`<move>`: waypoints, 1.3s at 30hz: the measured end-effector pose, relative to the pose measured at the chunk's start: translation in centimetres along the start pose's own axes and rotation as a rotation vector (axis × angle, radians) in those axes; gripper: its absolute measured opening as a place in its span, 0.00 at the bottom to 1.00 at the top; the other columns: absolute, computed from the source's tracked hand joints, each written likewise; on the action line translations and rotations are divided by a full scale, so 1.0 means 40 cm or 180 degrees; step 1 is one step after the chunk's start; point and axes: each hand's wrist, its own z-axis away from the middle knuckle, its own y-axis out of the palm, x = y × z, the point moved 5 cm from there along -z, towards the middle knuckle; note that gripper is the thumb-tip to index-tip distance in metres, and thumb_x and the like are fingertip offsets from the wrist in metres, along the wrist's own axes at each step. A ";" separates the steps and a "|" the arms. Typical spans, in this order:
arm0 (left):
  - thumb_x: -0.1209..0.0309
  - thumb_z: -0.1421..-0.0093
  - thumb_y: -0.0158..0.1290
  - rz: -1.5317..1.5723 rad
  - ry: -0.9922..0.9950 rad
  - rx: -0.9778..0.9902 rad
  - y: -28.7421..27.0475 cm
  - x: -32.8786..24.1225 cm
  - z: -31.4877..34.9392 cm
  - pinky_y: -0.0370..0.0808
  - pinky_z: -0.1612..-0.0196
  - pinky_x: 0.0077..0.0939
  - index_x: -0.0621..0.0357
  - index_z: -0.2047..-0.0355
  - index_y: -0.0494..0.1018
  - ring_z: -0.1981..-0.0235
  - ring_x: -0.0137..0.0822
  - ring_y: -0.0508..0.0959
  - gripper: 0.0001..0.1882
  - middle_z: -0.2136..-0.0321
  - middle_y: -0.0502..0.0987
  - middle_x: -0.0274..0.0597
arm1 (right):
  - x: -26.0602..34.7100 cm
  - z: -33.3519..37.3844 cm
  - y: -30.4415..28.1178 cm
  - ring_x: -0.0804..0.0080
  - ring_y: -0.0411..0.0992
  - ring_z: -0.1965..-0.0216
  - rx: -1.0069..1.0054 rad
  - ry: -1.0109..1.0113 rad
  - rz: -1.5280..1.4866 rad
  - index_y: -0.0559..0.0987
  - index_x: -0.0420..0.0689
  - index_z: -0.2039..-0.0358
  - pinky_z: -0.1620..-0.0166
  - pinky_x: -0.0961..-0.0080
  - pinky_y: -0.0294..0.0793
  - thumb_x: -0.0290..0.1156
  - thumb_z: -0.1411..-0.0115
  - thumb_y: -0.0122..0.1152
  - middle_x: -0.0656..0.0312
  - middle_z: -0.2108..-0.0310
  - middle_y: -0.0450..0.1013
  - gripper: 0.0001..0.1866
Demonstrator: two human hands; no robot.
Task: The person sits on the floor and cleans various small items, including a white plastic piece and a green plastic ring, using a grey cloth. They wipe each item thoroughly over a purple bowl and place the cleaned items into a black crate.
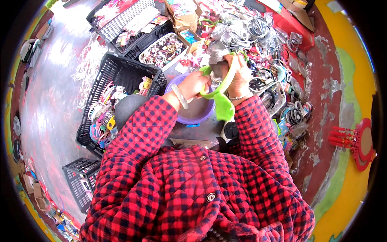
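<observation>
A bright green headband (224,105) with a floppy ear-like flap is held up between my two hands. My left hand (192,84) pinches its left side with the fingers closed. My right hand (242,80) is wrapped round the other side, fingers curled near the top of the band. A grey cloth (217,59) is bunched against the band beside the right fingers; whether the hand grips it too I cannot tell. Below the hands stands a purple basin (212,108), partly hidden by them, with greyish liquid in it.
To the left, a black crate (100,76) holds colourful headbands. A white basket (183,52) of small hair accessories stands ahead, near another black crate (157,38). Heaps of plastic-wrapped headbands (258,28) spread ahead and right. A smaller black crate (76,181) sits at lower left.
</observation>
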 end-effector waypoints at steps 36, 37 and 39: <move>0.69 0.41 0.41 -0.0148 0.0378 -0.0252 0.012 -0.020 0.000 0.61 0.88 0.21 0.62 0.76 0.67 0.89 0.28 0.67 0.11 0.86 0.68 0.37 | 0.011 -0.028 -0.027 0.62 0.70 0.74 -0.0381 -0.0120 -0.0126 0.74 0.44 0.72 0.70 0.74 0.70 0.20 0.59 0.60 0.59 0.76 0.70 0.11; 0.70 0.42 0.41 -0.0026 0.0494 -0.0331 0.011 -0.017 -0.002 0.59 0.89 0.21 0.62 0.77 0.68 0.90 0.29 0.66 0.11 0.88 0.68 0.39 | 0.024 -0.033 -0.041 0.62 0.70 0.74 -0.0567 -0.0078 0.0023 0.74 0.44 0.72 0.70 0.74 0.70 0.19 0.59 0.60 0.59 0.76 0.70 0.11; 0.69 0.41 0.41 0.0032 0.0347 -0.0179 0.008 -0.010 -0.008 0.62 0.86 0.20 0.62 0.75 0.68 0.87 0.27 0.68 0.10 0.85 0.69 0.37 | 0.009 -0.031 -0.052 0.64 0.70 0.75 -0.0758 -0.0176 0.0129 0.74 0.44 0.71 0.71 0.75 0.70 0.18 0.58 0.59 0.58 0.76 0.70 0.11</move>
